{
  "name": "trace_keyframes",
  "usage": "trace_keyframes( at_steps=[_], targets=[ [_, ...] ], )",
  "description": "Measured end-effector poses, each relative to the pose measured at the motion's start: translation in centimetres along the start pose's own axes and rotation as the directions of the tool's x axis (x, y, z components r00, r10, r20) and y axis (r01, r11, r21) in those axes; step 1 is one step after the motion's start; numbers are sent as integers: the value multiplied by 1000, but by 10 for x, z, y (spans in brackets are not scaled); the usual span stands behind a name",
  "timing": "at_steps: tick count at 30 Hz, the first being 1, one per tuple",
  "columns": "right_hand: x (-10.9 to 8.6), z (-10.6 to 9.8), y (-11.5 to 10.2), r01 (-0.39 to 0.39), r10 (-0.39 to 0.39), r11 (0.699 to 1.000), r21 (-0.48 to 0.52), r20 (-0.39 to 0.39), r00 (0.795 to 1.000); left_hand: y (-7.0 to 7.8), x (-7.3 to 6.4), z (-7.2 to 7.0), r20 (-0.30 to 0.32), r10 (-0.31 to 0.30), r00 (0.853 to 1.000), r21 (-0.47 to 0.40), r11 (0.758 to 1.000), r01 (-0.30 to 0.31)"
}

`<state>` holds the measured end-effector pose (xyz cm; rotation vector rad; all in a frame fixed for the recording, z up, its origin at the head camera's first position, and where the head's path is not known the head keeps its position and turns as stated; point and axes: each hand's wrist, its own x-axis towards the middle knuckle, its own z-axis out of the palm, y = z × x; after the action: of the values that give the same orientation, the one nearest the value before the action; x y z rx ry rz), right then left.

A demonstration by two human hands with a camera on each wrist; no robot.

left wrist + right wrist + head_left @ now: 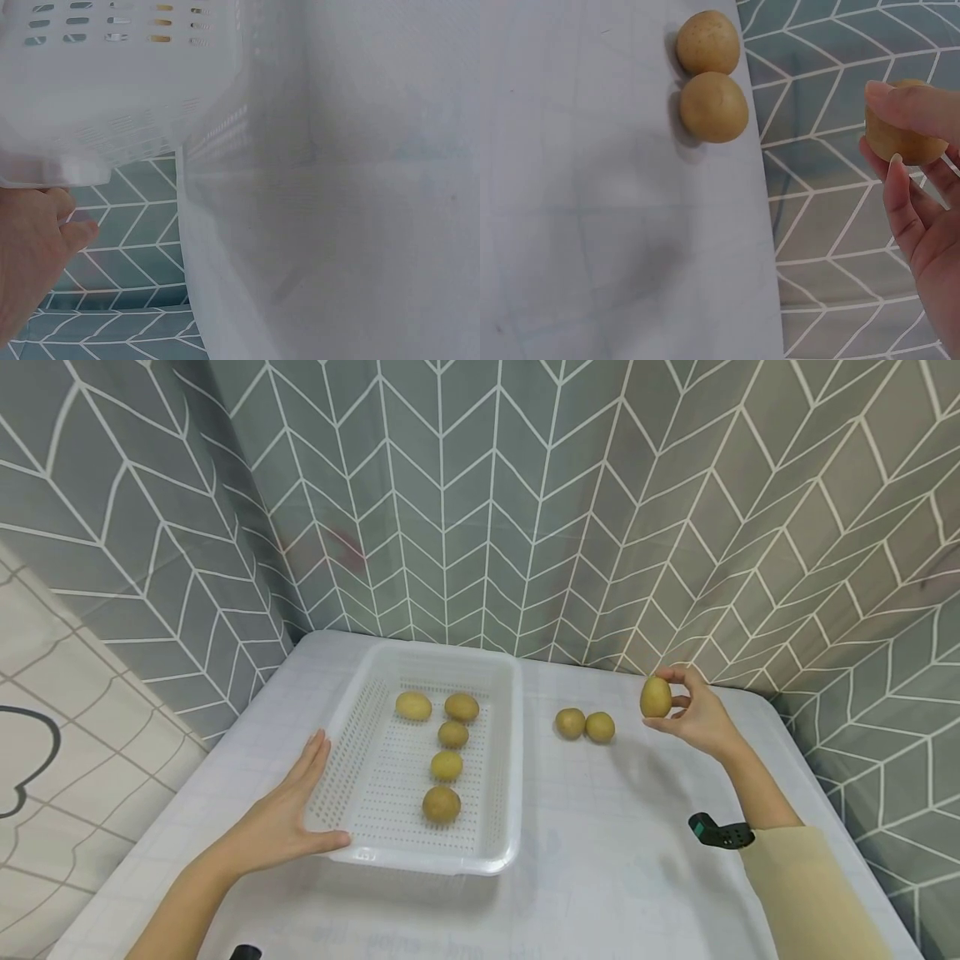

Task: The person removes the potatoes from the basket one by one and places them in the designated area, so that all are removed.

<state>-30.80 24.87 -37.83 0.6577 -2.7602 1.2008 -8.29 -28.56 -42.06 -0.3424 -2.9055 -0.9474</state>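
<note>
A white plastic basket (384, 852) with perforated sides stands on the table, several potatoes (441, 805) lying loose inside it. Against its left side rests my left hand (281, 814), fingers straight along the rim and thumb stretched out at the near corner. In the left wrist view the hand (37, 247) touches the basket's rim (56, 174). My right hand (697, 714) pinches a potato (656, 697) between thumb and fingers, held upright over the far right of the table. The right wrist view also has this potato (904, 139), partly covered by the thumb.
Two more potatoes (570, 723) lie side by side on the table, between basket and right hand. A white cloth covers the table (600, 860). Grey curtains (465, 510) with a white chevron pattern hang close behind the far edge and around the sides.
</note>
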Motion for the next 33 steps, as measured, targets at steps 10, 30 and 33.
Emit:
trace_keyframes(
  at_steps=[10,30,33],
  targets=[
    [-2,10,25,-36,37,999,-6,69,997,1,0,-1,6,-9,1000,-6,1000,9],
    [0,36,39,-130,168,967,-220,166,972,-1,0,0,6,-16,1000,-7,1000,16],
    [0,39,41,-125,169,962,-243,170,971,-2,0,0,6,-12,1000,-3,1000,12]
  ],
)
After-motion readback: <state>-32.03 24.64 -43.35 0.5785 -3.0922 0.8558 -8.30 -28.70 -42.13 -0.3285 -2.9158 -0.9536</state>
